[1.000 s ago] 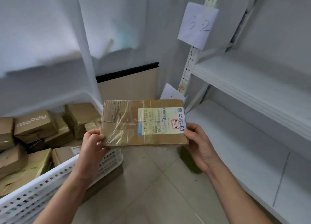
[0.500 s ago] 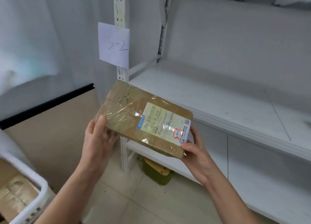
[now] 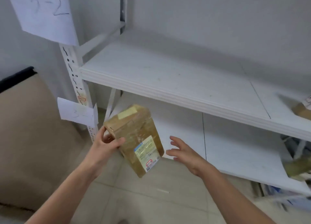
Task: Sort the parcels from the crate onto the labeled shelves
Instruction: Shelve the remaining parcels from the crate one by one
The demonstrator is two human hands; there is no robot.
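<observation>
**Parcel Poised at Lower Shelf**

A white shelving rack (image 3: 74, 72) filled the frame. Its upper shelf (image 3: 168, 75) carried one brown box (image 3: 303, 112) at the far right edge, and its lower shelf (image 3: 235, 148) held blurred greenish items (image 3: 296, 165) at the right. The crate was out of view. A taped cardboard parcel (image 3: 134, 136) hung tilted above the floor, just in front of the lower shelf's left end. The left grip (image 3: 104, 144) was clamped on its left edge. The right grip (image 3: 183, 149) hovered just beside it, fingers spread, apparently touching nothing. Placing seemed to be the step in hand. Next, the parcel likely needed levelling and sliding in, provided its red-ringed code (image 3: 149, 162) matched the paper tag (image 3: 75, 113), which was too faint to read.
</observation>
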